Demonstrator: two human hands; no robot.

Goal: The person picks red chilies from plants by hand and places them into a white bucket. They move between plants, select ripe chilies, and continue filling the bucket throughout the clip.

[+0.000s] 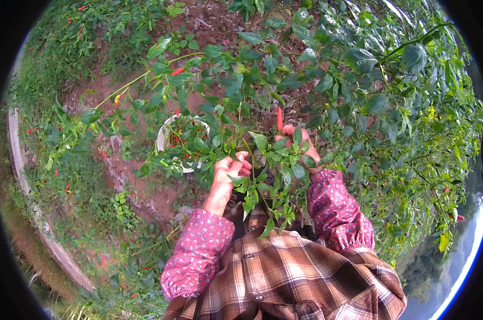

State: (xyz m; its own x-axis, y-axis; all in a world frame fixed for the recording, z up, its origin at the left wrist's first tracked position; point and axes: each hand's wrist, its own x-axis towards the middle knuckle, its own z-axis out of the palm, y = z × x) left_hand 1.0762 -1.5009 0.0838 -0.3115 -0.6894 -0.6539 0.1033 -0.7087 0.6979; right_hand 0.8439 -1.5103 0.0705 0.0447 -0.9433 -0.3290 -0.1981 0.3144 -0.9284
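Note:
A ripe red chili pepper (279, 119) points upward from the fingers of my right hand (303, 144), which are closed around its lower end. Leaves of the chili plant (259, 141) partly cover that hand. My left hand (230, 170) is among the foliage beside a green stem, its fingers curled and the thumb raised. Whether it grips anything is hidden. Beyond my left hand, a white bucket (161, 138) holds many red chilies (179, 134), seen through overhanging branches.
Another red chili (177, 71) hangs on a branch ahead, near a yellow-orange one (117, 100). Dense chili plants (385, 132) crowd the right side. Reddish soil (149, 196) runs between rows on the left, with a pale path edge (45, 228) farther out.

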